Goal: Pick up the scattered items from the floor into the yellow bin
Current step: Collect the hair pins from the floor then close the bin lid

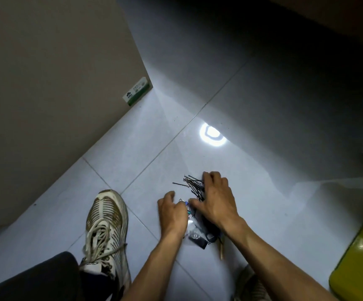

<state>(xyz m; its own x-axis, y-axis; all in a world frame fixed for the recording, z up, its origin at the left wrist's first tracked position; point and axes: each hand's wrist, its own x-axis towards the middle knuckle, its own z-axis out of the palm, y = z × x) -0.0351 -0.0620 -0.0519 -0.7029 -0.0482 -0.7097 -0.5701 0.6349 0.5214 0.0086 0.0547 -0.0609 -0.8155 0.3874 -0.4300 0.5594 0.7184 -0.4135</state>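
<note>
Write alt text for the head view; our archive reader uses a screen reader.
Both hands gather scattered items on a pale tiled floor: the right hand rests on black hairpins, the left hand touches small items beside it. A yellow bin sits at right, a sneaker at left.

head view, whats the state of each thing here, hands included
pile of thin black hairpins: lying on the pale tiled floor, partly under the right hand
right hand: fingers spread, pressing on the hairpins
left hand: fingers curled at a small shiny item, grip unclear
clear plastic packet: on the floor between the wrists
yellow plastic bin: at the right edge, contents hidden
</note>
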